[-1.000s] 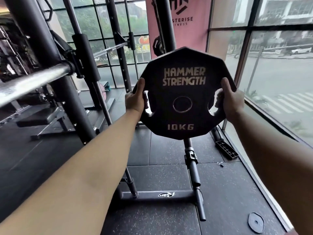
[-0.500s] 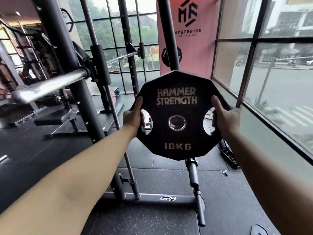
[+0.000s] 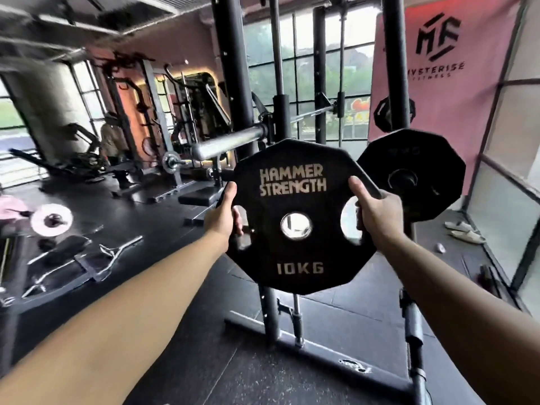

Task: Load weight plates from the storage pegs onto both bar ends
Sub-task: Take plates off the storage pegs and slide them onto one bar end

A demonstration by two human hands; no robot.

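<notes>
Gym racks behind, both hands, left hand (image 3: 223, 219) and right hand (image 3: 375, 213), clamp the heavy, rigid plate (image 3: 292, 214) by its side cutouts.

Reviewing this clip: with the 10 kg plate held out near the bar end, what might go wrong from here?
1. The plate has its centre hole lower-right of the bar sleeve; if misaligned, it may strike the sleeve end.
2. The left hand and right hand each grip only a side cut-out, arms outstretched; a slip would likely drop it onto the rack base.
</notes>
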